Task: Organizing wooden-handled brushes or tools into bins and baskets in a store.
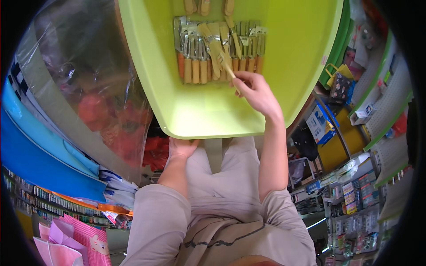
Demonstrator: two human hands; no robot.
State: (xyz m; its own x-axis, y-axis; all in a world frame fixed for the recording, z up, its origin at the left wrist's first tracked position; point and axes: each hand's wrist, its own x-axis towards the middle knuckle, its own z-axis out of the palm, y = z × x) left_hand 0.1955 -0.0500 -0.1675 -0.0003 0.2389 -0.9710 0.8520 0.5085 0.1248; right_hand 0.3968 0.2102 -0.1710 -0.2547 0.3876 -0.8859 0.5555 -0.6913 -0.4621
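My right hand (254, 89) reaches into a lime-green plastic tub (293, 60) and grips the pale wooden handle of a flat paintbrush (228, 66), its head slanting up to the left. Several other paintbrushes (213, 31) with pale bristles lie loosely over a row of tools (195, 69) with wooden handles and metal blades. Those tools lie side by side on the tub's bottom, some in clear packaging. At the top edge, more wooden handle ends (203, 6) show, cut off by the picture. My left hand (183, 146) is by my thigh below the tub's near rim, its fingers mostly hidden.
A clear plastic sheet (96, 66) covers reddish things left of the tub. Blue folded material (50, 159) and pink paper bags (76, 242) are on the left. To the right stand shelving with a blue-white box (321, 123), a small dark bag (341, 86) and hanging packaged goods (352, 196).
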